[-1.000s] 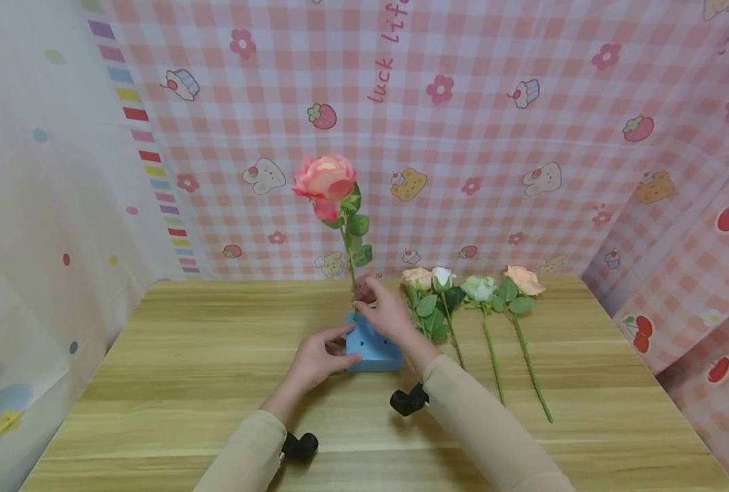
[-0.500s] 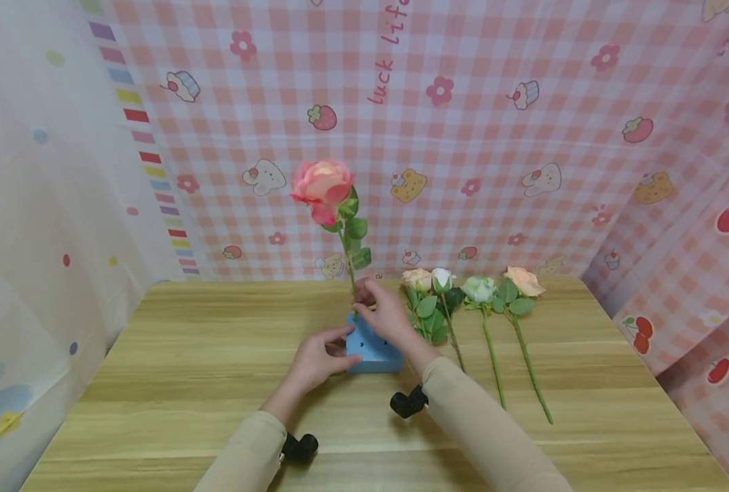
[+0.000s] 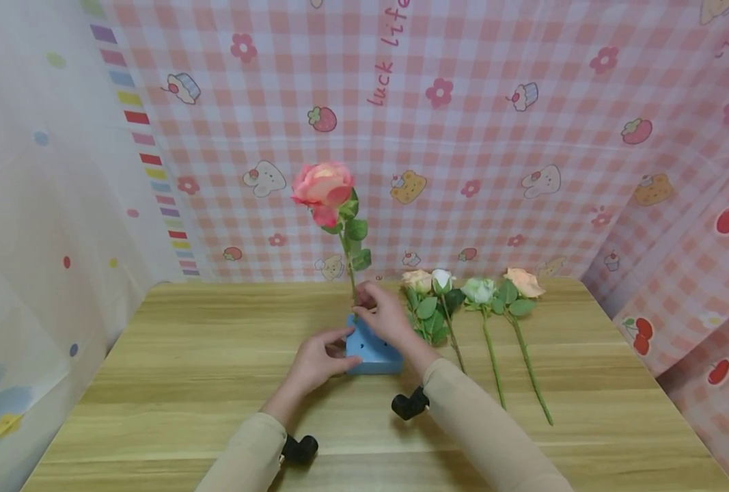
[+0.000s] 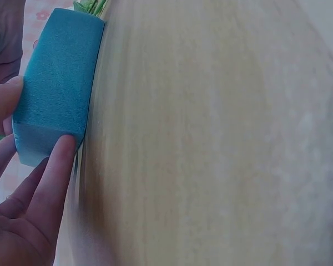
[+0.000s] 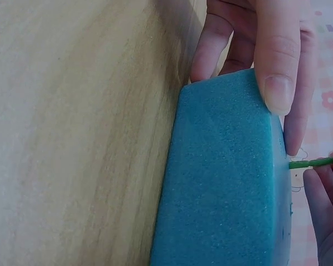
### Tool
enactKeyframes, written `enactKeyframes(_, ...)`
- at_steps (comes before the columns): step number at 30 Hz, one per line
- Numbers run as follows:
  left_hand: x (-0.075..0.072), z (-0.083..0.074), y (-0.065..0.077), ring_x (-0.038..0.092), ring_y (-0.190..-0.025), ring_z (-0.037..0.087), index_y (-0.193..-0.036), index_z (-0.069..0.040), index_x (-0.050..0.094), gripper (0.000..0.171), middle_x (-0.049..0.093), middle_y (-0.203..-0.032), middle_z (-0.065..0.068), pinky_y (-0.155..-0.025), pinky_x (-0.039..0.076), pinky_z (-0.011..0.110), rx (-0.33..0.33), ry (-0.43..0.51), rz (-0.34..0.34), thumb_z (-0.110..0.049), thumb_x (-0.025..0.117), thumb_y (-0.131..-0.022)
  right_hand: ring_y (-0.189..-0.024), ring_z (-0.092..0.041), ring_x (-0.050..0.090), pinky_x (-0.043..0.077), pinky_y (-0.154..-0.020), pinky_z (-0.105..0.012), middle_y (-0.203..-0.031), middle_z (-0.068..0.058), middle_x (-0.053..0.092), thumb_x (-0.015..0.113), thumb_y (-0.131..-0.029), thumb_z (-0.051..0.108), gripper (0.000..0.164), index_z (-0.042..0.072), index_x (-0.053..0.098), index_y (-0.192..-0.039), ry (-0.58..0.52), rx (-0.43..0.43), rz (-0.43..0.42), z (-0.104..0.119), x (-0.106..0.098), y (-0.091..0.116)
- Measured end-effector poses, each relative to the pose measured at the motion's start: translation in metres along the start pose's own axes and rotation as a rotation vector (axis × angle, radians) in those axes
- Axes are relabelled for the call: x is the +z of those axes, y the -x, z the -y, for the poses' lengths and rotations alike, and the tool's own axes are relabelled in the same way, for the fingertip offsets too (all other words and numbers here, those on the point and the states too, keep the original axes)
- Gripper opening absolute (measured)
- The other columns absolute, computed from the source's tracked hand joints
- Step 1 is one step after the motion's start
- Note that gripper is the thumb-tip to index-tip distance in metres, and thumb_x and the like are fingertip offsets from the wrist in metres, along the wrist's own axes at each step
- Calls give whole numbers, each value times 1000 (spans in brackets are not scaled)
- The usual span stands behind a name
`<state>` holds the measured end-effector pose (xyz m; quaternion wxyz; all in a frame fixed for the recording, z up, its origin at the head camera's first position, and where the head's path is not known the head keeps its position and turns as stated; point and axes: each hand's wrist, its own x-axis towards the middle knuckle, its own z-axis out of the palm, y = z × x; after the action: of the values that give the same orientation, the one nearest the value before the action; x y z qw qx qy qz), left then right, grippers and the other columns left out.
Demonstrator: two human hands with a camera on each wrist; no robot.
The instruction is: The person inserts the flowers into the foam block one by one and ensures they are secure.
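The right hand (image 3: pixel 385 314) pinches, between thumb and fingers, the thin green stem of a large pink rose with layered petals and green leaves (image 3: pixel 323 186); the bloom rises above this hand and a little to its left. Just below the fingers, the stem meets the top of a light-blue rectangular foam block (image 3: pixel 373 363) with small dark holes. The left hand (image 3: pixel 317 361) grips that block from its left side, thumb and fingers spread apart around the near and left faces. Beyond the right hand, to its right, a pale peach rose (image 3: pixel 417 279), a white rosebud (image 3: pixel 443 280), a pale green flower (image 3: pixel 479 290) and a deeper peach rose (image 3: pixel 523 281) lie on the wood-grain table (image 3: pixel 216 342).
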<state>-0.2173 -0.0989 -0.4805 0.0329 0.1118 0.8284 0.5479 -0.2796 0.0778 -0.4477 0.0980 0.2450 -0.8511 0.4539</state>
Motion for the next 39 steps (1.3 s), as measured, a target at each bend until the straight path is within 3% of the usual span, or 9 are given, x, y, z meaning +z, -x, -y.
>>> enactKeyframes(15, 3, 1, 0, 67, -90, 24, -131, -9, 66, 55, 67, -108, 12, -69, 58, 29, 4, -5, 7, -17, 85, -80, -93, -22, 66, 55, -84, -36, -102, -6, 71, 71, -92, 5, 33, 4, 63, -124, -56, 92, 67, -4, -14, 19)
enactKeyframes(23, 3, 0, 0, 66, -92, 25, -132, -8, 65, 57, 67, -108, 12, -70, 58, 30, -1, -17, 6, -18, 85, -80, -94, -20, 65, 56, -80, -32, -105, -6, 71, 70, -93, 7, 37, 8, 61, -129, -139, 137, 119, -5, -32, 40)
enactKeyframes(30, 3, 0, -1, 66, -92, 24, -132, -10, 65, 57, 67, -108, 11, -71, 58, 30, -18, -33, -1, -19, 86, -79, -90, -22, 65, 58, -75, -32, -104, -8, 71, 70, -93, 8, 38, 2, 60, -129, -189, 159, 131, -9, -50, 62)
enactKeyframes(34, 3, -1, -1, 65, -93, 23, -133, -12, 65, 58, 67, -108, 10, -72, 58, 30, -24, -34, -1, -20, 86, -79, -96, -30, 64, 55, -84, -43, -108, -17, 69, 68, -94, 4, 40, -3, 56, -132, -214, 170, 144, -2, -65, 75)
enactKeyframes(39, 1, 0, 0, 64, -96, 24, -134, -14, 64, 59, 65, -110, 9, -73, 58, 31, -35, -27, 10, -20, 86, -80, -99, -26, 64, 54, -85, -38, -111, -13, 69, 67, -96, 10, 40, 0, 56, -133, -170, 187, 152, -16, -78, 91)
